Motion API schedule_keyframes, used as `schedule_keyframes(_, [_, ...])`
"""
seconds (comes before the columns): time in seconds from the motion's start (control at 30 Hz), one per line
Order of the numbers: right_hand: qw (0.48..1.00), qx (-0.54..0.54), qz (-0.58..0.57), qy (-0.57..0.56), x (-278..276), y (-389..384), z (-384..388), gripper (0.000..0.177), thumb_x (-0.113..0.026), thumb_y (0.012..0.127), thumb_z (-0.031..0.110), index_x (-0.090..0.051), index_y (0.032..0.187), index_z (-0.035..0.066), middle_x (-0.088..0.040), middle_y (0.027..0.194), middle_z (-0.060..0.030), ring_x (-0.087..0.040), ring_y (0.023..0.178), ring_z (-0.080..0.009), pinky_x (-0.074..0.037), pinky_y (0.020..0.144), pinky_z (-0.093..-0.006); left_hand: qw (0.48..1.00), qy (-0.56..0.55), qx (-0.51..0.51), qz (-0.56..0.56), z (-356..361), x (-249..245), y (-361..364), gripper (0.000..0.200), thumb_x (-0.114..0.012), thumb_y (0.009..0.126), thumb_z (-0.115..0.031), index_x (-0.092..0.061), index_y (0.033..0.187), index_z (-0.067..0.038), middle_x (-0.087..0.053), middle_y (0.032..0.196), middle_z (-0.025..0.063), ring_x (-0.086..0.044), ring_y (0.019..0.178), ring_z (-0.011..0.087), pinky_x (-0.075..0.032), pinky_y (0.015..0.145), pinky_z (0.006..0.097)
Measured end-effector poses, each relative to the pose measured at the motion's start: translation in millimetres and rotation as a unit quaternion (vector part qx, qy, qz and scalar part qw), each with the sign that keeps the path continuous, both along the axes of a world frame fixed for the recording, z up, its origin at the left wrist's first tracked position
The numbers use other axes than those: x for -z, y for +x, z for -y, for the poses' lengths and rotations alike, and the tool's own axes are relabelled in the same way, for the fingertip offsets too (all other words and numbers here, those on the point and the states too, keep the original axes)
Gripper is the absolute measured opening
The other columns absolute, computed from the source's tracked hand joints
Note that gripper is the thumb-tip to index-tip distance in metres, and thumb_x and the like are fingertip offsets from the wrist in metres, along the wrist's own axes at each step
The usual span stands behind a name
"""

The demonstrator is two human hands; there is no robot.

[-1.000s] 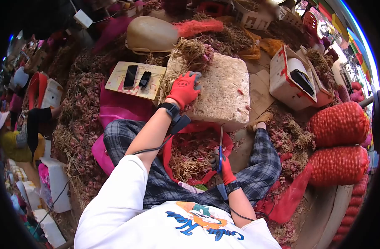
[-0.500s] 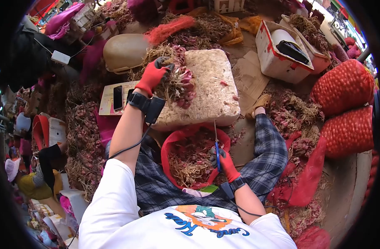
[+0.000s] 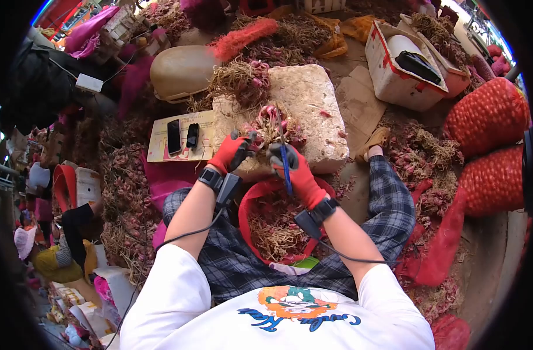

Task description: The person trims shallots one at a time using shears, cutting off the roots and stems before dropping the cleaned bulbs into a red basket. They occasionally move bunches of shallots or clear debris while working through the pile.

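Head view, left hand (image 3: 231,153) gripping shallot bunch (image 3: 270,124), right hand (image 3: 296,173) clutching scissors (image 3: 284,156) beside it.

The left hand (image 3: 231,153) and right hand (image 3: 298,172) wear red knitted cloth gloves with dark, matt, rubbery fingertips. The right hand grips scissors (image 3: 284,154) with blue plastic handles and thin, dull metal blades. The left hand clutches a bunch of shallots (image 3: 272,125) with papery purple skins and dry, straw-like roots. Just beyond lies a pale block (image 3: 313,93), rough and pitted. The two phones (image 3: 182,135) on the left are glossy black. The sacks (image 3: 488,116) on the right are red open mesh. The trousers (image 3: 389,210) are soft checked cloth.
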State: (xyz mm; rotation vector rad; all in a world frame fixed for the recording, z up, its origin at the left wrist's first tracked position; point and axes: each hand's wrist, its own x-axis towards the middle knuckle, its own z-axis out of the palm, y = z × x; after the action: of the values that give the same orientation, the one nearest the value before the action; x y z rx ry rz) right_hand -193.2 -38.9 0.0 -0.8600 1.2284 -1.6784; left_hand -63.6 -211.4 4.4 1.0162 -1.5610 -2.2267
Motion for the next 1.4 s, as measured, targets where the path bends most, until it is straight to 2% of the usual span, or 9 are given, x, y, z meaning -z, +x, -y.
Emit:
schedule_keyframes(0.07, [0.994, 0.033, -0.096, -0.027, 7, -4, 30, 0.045, -0.072, 0.074, 0.013, -0.052, 0.114, 0.004, -0.063, 0.099, -0.0136, -0.062, 0.086, -0.0209, -0.048, 0.078, -0.0309, 0.968, -0.236, 0.057, 0.059, -4, 6, 6, 0.028, -0.052, 0.088, -0.012, -0.056, 0.114, -0.001, -0.060, 0.100, 0.0080, -0.059, 0.086, 0.0168, -0.050, 0.072, 0.0272])
schedule_keyframes(0.23, [0.889, 0.056, -0.426, 0.157, 22, -7, 61, 0.056, -0.072, 0.064, 0.008, -0.052, 0.117, 0.005, -0.060, 0.110, -0.0183, -0.060, 0.101, -0.0324, -0.047, 0.086, -0.0358, 0.976, -0.136, -0.168, -0.012, -6, 11, -6, 0.030, -0.052, 0.084, -0.002, -0.055, 0.113, -0.001, -0.063, 0.098, 0.0077, -0.061, 0.084, 0.0186, -0.050, 0.072, 0.0277])
schedule_keyframes(0.47, [0.999, 0.025, 0.012, 0.027, 40, -17, 64, 0.043, -0.066, 0.074, 0.006, -0.055, 0.115, 0.004, -0.065, 0.095, -0.0063, -0.062, 0.075, -0.0130, -0.049, 0.064, -0.0254, 0.935, -0.338, 0.041, 0.094, 21, 12, 29, 0.024, -0.054, 0.090, -0.018, -0.060, 0.106, -0.002, -0.063, 0.092, 0.0105, -0.060, 0.080, 0.0160, -0.049, 0.069, 0.0284])
schedule_keyframes(0.6, [0.974, -0.097, 0.194, 0.072, 7, -5, -6, 0.028, -0.062, 0.085, 0.021, -0.057, 0.106, 0.004, -0.062, 0.077, -0.0037, -0.055, 0.055, -0.0059, -0.044, 0.048, -0.0181, 0.993, -0.062, -0.089, 0.034, -2, -14, 28, 0.029, -0.047, 0.096, -0.025, -0.061, 0.107, -0.003, -0.055, 0.081, 0.0044, -0.057, 0.076, 0.0132, -0.047, 0.061, 0.0269])
schedule_keyframes(0.7, [0.936, -0.214, 0.149, 0.237, 2, 15, -46, 0.034, -0.059, 0.087, 0.034, -0.058, 0.102, 0.004, -0.059, 0.070, -0.0027, -0.054, 0.052, -0.0070, -0.043, 0.046, -0.0188, 0.857, -0.495, 0.086, 0.114, 10, 1, 46, 0.027, -0.047, 0.096, -0.023, -0.060, 0.109, -0.003, -0.056, 0.079, 0.0029, -0.054, 0.068, 0.0108, -0.046, 0.058, 0.0258])
schedule_keyframes(0.73, [0.921, -0.204, 0.159, 0.291, 3, 23, -48, 0.036, -0.057, 0.088, 0.037, -0.059, 0.100, 0.004, -0.058, 0.065, -0.0022, -0.054, 0.049, -0.0078, -0.043, 0.044, -0.0201, 0.957, -0.225, 0.064, 0.170, 15, -5, 41, 0.024, -0.045, 0.096, -0.019, -0.060, 0.110, -0.006, -0.058, 0.075, 0.0015, -0.050, 0.062, 0.0098, -0.045, 0.057, 0.0257])
schedule_keyframes(0.83, [0.911, -0.215, 0.178, 0.304, 17, 41, -51, 0.035, -0.057, 0.088, 0.036, -0.060, 0.098, 0.003, -0.057, 0.061, -0.0025, -0.053, 0.047, -0.0084, -0.043, 0.043, -0.0213, 0.846, -0.518, 0.094, 0.077, 3, -4, 49, 0.025, -0.045, 0.096, -0.021, -0.061, 0.108, -0.006, -0.059, 0.072, -0.0002, -0.045, 0.057, 0.0084, -0.042, 0.055, 0.0240])
schedule_keyframes(1.03, [0.914, -0.185, 0.224, 0.285, 17, 53, -34, 0.044, -0.052, 0.090, 0.042, -0.062, 0.096, -0.001, -0.056, 0.060, -0.0026, -0.053, 0.047, -0.0102, -0.043, 0.044, -0.0216, 0.997, 0.030, -0.066, 0.031, 3, 2, 45, 0.031, -0.048, 0.096, -0.033, -0.063, 0.102, -0.006, -0.058, 0.072, -0.0043, -0.045, 0.056, 0.0024, -0.040, 0.050, 0.0167])
schedule_keyframes(1.4, [0.917, -0.192, 0.231, 0.261, 8, 52, -54, 0.045, -0.051, 0.090, 0.043, -0.062, 0.093, -0.001, -0.053, 0.059, -0.0024, -0.048, 0.045, -0.0088, -0.039, 0.043, -0.0207, 0.946, 0.259, -0.167, -0.099, 5, 9, 39, 0.024, -0.050, 0.096, -0.028, -0.057, 0.100, -0.006, -0.060, 0.079, -0.0004, -0.055, 0.062, 0.0046, -0.047, 0.049, 0.0143])
